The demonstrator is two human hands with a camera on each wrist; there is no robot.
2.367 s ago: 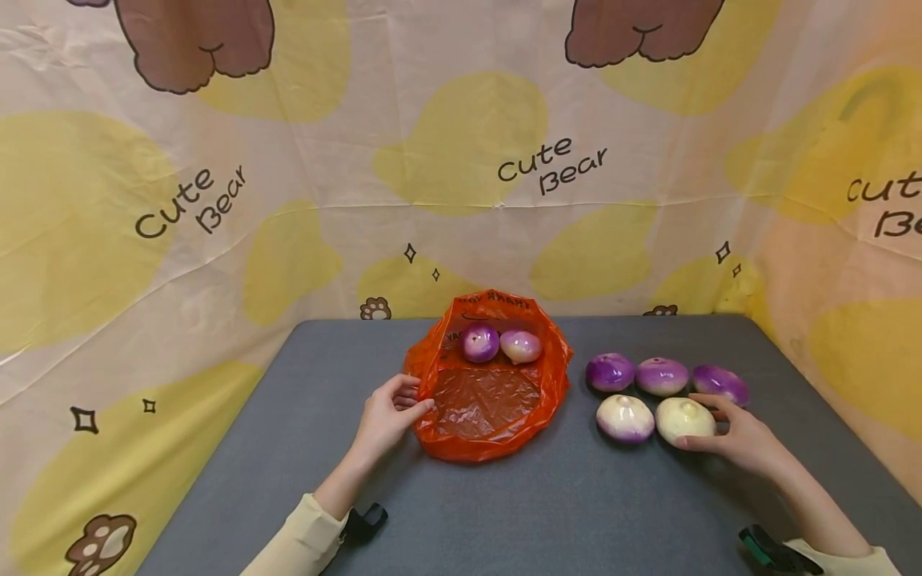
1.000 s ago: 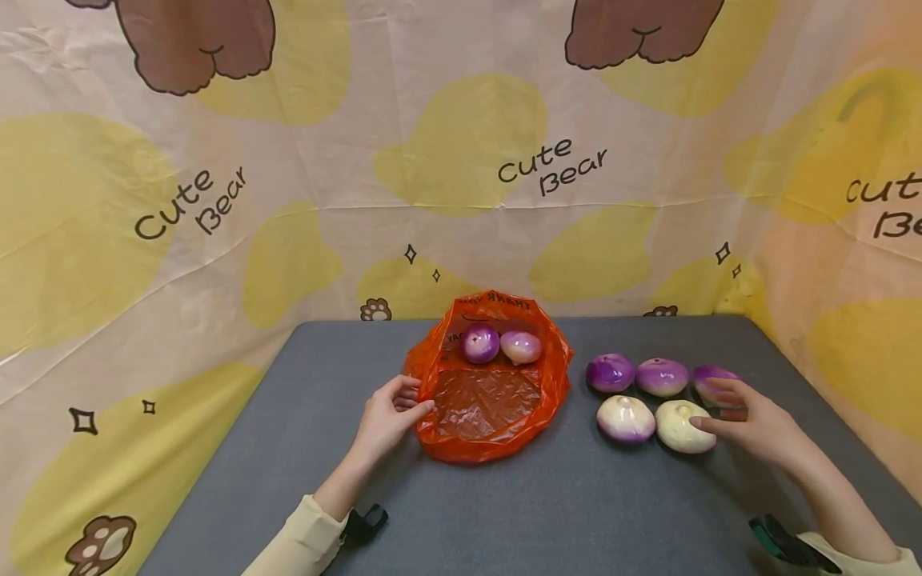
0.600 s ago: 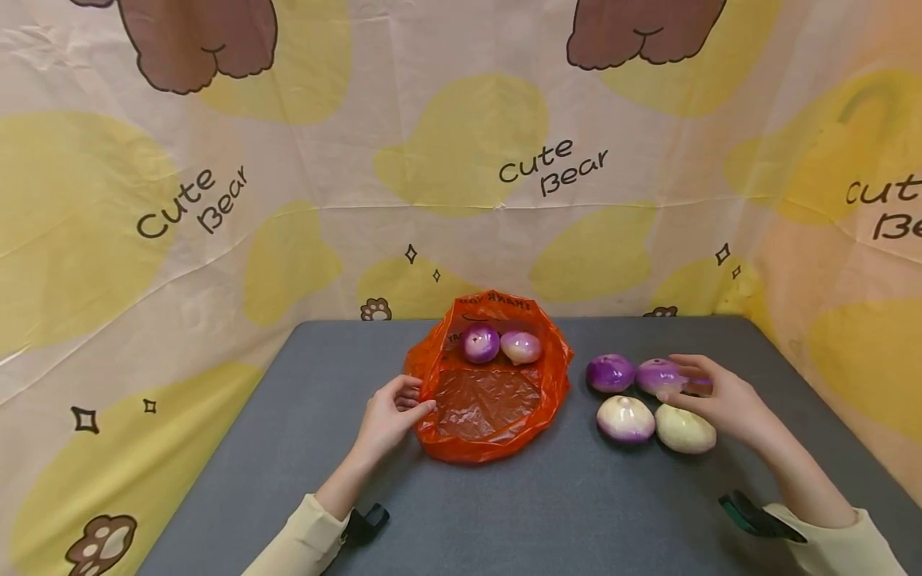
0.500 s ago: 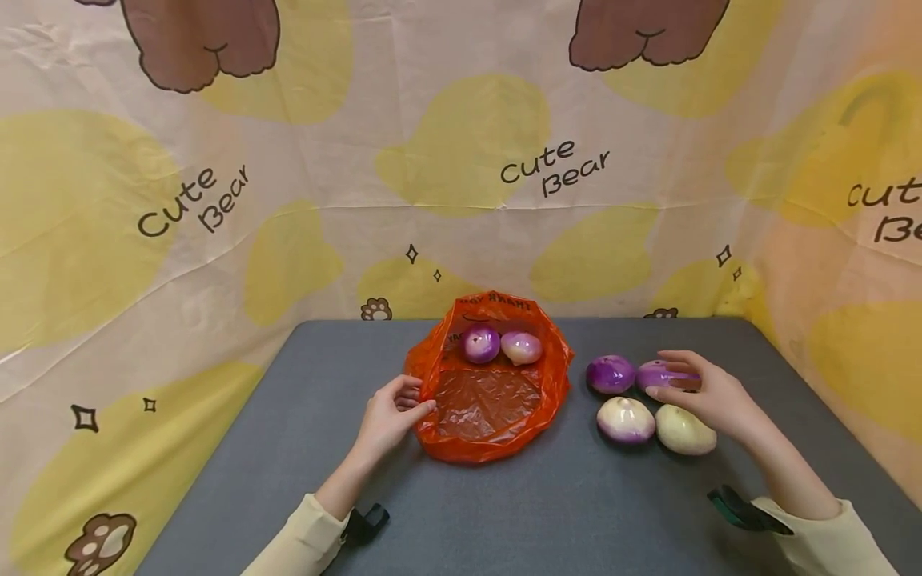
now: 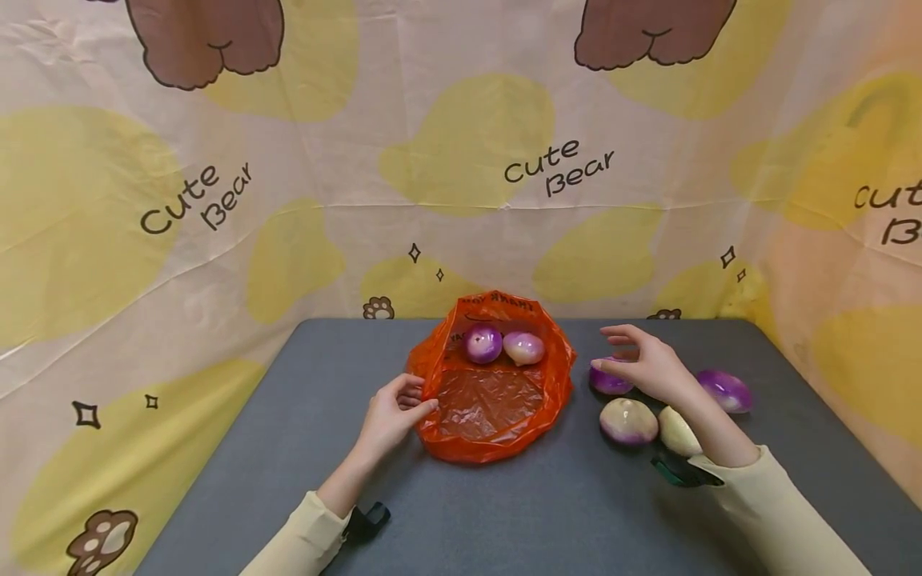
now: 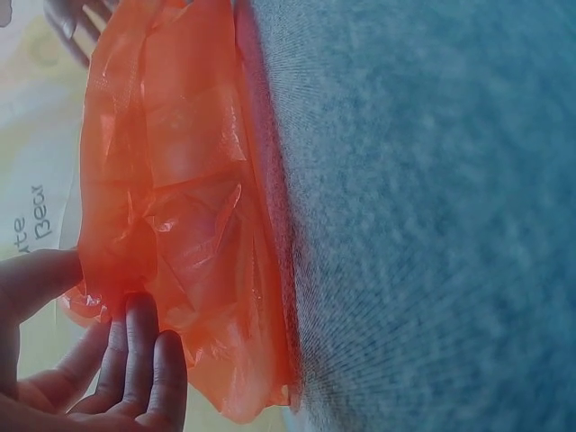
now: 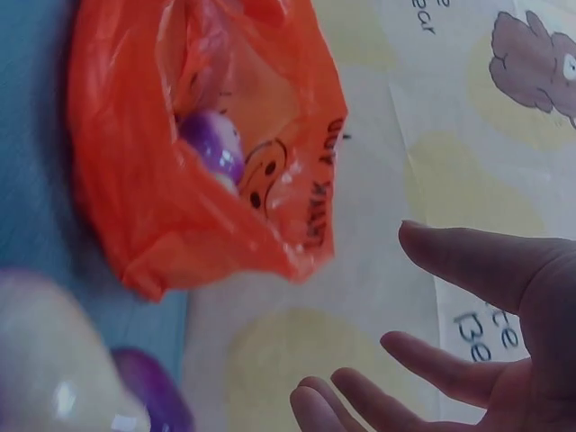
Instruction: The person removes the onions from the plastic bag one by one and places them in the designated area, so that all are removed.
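Observation:
An orange plastic bag (image 5: 432, 356) stands with its mouth toward me, two purple onions (image 5: 483, 343) inside. My left hand (image 5: 389, 412) pinches the bag's left rim between thumb and fingers; the left wrist view shows the film between the left hand's fingertips (image 6: 139, 315). My right hand (image 5: 651, 368) has its fingers spread and nothing between them. It overlaps a purple onion (image 5: 608, 380) at the back left of the loose group. In the right wrist view the right hand (image 7: 544, 337) appears apart from the bag (image 7: 117, 180).
In front of that onion lies a whitish-purple onion (image 5: 629, 424). A pale onion (image 5: 677, 432) is partly covered by my right forearm, and another purple onion (image 5: 726, 392) lies farther right. A printed cloth (image 5: 461, 160) hangs behind the grey table (image 5: 252, 480).
My right hand has left the pale onion and moved left and back across the group, uncovering the far-right onion and hiding the middle back one. The left hand and bag stay in place.

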